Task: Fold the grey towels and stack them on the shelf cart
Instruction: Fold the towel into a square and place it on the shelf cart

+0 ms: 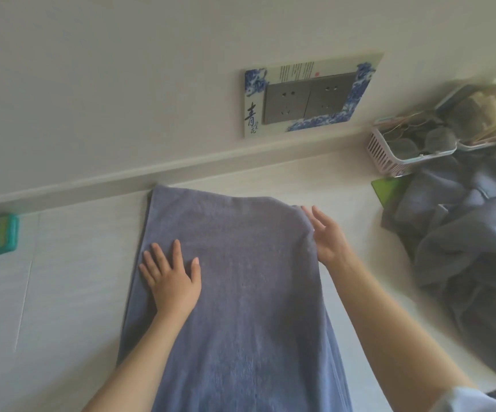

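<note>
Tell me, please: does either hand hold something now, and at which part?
Nothing is gripped. The left hand lies flat, fingers spread, on the grey towel near its left edge. The right hand touches its right edge with straight fingers.

White counter point(71, 292) bears spread towel point(240, 292), towel pile point(463, 233), basket point(389, 156).

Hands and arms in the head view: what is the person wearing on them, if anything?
Both forearms are bare, with no gloves, watch or rings showing on the left hand or the right hand. The only clothing in view is the edge of a pale, whitish sleeve at the right upper arm, bottom right.
</note>
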`<state>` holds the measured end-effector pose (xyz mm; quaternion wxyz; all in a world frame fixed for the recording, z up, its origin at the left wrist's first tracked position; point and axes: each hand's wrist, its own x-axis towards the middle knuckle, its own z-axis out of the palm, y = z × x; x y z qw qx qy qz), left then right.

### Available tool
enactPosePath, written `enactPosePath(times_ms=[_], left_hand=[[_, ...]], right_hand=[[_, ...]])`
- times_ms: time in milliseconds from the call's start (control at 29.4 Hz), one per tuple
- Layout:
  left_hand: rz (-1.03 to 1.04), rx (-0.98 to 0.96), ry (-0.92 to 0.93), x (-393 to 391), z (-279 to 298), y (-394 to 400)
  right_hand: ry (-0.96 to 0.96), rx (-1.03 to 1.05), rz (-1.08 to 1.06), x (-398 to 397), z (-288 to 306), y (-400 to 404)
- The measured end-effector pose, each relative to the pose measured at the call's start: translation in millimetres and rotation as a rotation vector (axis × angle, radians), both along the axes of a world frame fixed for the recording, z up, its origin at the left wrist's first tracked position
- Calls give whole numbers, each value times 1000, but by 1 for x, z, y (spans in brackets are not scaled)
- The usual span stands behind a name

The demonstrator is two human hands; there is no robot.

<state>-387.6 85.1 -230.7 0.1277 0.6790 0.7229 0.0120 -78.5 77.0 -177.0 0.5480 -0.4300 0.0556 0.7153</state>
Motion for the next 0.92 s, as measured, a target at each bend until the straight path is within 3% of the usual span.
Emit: enactPosePath(times_ms=[136, 306, 476, 646, 782, 816, 919], left_hand=[[17, 10, 23, 3, -3, 8], [21, 52, 47, 3, -6, 11], [0, 73, 25, 10, -4, 26], [-94, 82, -4, 28, -1, 51], [-113, 59, 15, 35, 0, 71], [-101, 49, 17, 36, 0, 75], [0, 81, -63, 37, 2, 93]], right_hand=[[-176, -78, 140, 17, 15, 32], [-312, 84, -261, 45, 50, 69], [-661, -59, 23, 37, 45, 77], [-681, -299, 78, 20, 22, 76], [-922, -304, 237, 12, 17, 84], [-907, -270, 208, 14, 17, 88], [-568, -175, 32, 27, 17, 98]])
